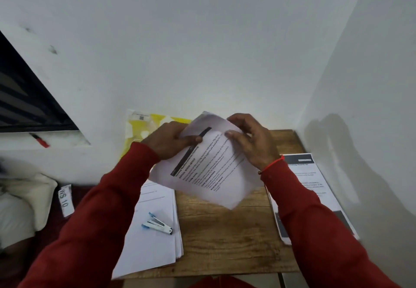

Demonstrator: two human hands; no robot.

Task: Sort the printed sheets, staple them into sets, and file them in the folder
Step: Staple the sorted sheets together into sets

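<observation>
At the frame's centre the left hand [172, 140] and right hand [252, 140] are both pinching the top edge of printed sheets [209, 170] above the wooden bench [225, 238], while a stapler [157, 224] is lying on a paper stack [150, 249] lower left and a yellow folder [137, 130] is leaning behind.

Held sheet [209, 170], headings: "INITIAL SCENE SETUP", "TASK GOAL", "TASK DESCRIPTION", "REQUIRED PROPS"; body text too small to read.
White tag [65, 199]: "WS 10".
Right pile of sheets [315, 188]: print blurred.
</observation>
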